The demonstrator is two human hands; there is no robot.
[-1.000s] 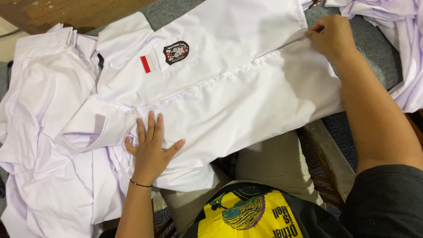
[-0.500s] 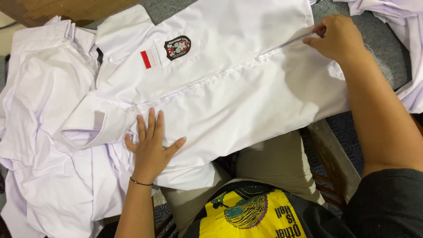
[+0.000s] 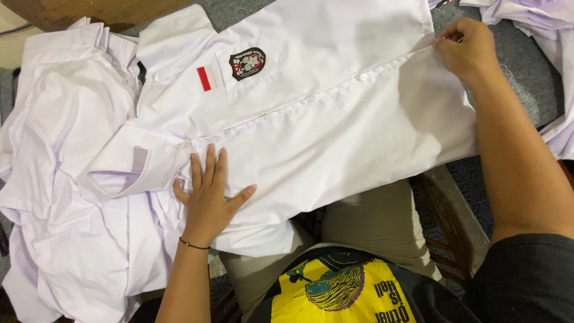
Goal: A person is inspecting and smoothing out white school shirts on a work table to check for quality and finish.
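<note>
A white school shirt (image 3: pixel 335 107) lies spread across a grey surface, buttoned front up, collar to the left. It has a dark round badge (image 3: pixel 246 63) and a small red-and-white patch (image 3: pixel 205 78) on the chest. My left hand (image 3: pixel 208 194) rests flat on the shirt near the collar, fingers spread, a thin black band on the wrist. My right hand (image 3: pixel 466 48) pinches the shirt's front edge at the bottom hem, at the upper right.
A heap of other white shirts (image 3: pixel 66 197) lies under and to the left of the spread shirt. More white cloth (image 3: pixel 544 36) sits at the top right. A wooden edge (image 3: pixel 454 221) shows by my right knee. Grey carpet (image 3: pixel 514 72) lies beneath.
My right hand has stayed pinched on the hem while the view shifted slightly. My left hand has stayed flat in the same spot on the shirt.
</note>
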